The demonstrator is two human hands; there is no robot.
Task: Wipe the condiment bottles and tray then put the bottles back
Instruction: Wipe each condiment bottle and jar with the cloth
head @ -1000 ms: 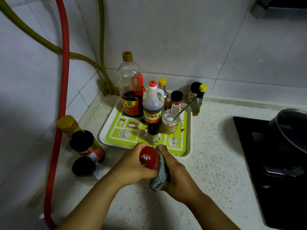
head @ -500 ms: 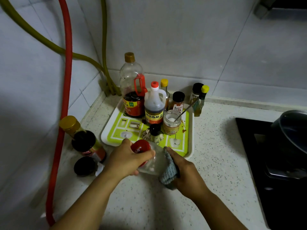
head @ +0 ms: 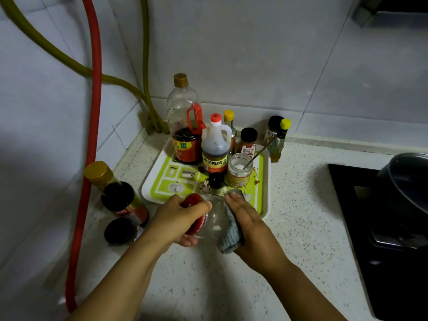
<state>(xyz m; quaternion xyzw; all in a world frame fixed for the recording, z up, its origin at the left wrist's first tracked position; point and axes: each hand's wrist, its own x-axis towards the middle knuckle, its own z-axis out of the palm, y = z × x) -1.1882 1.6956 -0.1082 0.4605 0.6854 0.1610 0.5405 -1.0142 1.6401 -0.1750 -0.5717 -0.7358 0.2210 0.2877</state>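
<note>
A clear glass jar [head: 214, 218] with a red ribbed lid [head: 193, 213] is held tilted above the speckled stone tabletop [head: 296, 228], just in front of the tray [head: 266, 205]. The left hand [head: 178, 220] curls around the lid end, gripping it. The right hand [head: 251, 230] presses a knitted grey-blue cloth [head: 230, 237] against the jar's side, fingers fairly straight over the cloth.

The tray is white plastic with rounded corners and a lime-green printed base (brown stains show near its right edge). On it stand a tall clear bottle [head: 185, 126] with a red handle, a vinegar bottle [head: 215, 147], an open small jar [head: 239, 170] with a spoon, and several slim spice bottles. Left of the tray stand three dark-capped bottles [head: 118, 198], beside a red hose [head: 92, 126]. A dark pot [head: 403, 181] sits on the black stove at right.
</note>
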